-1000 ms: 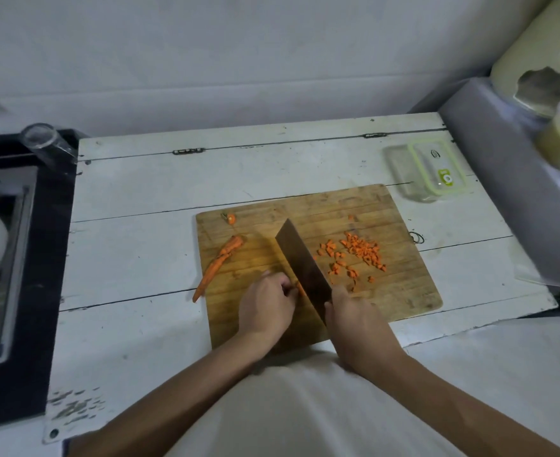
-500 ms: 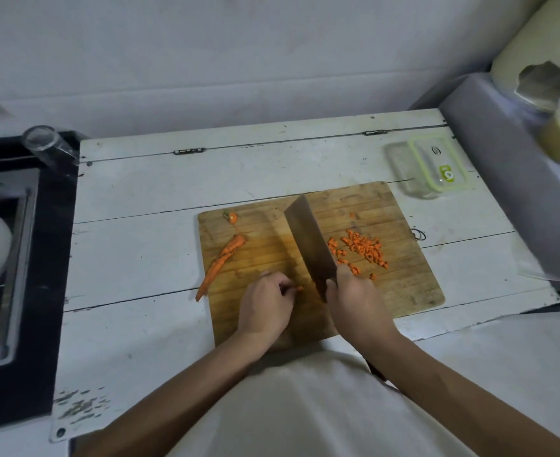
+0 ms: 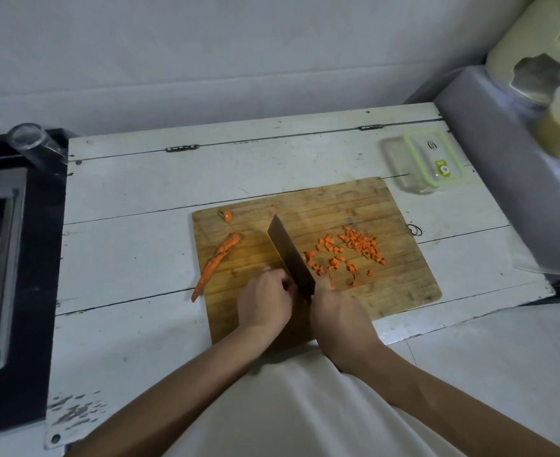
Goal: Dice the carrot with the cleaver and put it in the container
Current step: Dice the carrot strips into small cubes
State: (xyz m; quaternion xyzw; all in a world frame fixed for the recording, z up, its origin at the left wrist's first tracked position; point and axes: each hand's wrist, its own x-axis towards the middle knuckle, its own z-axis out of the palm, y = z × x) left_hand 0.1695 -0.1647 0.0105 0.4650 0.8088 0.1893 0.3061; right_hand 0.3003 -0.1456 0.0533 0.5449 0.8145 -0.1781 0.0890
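A wooden cutting board (image 3: 400, 285) lies on the white table. My right hand (image 3: 334, 311) grips the handle of the cleaver (image 3: 288, 252), whose dark blade rests on the board close against my left hand. My left hand (image 3: 265, 301) has its fingers curled on the board beside the blade; what it holds down is hidden. Diced carrot (image 3: 354, 249) is scattered to the right of the blade. A thin carrot piece (image 3: 215, 262) lies at the board's left edge, and a small carrot top (image 3: 228, 216) lies near the far left corner. The clear container (image 3: 400, 169) stands at the back right.
A green-rimmed lid (image 3: 433, 159) leans on the container. A grey box (image 3: 509, 179) with jars on it borders the table's right side. A black sink (image 3: 4, 258) lies to the left, with a glass (image 3: 31, 143) at its far corner.
The cleaver rose half a second ago and has come down again beside my left hand. More dice are spread to the right of the blade.
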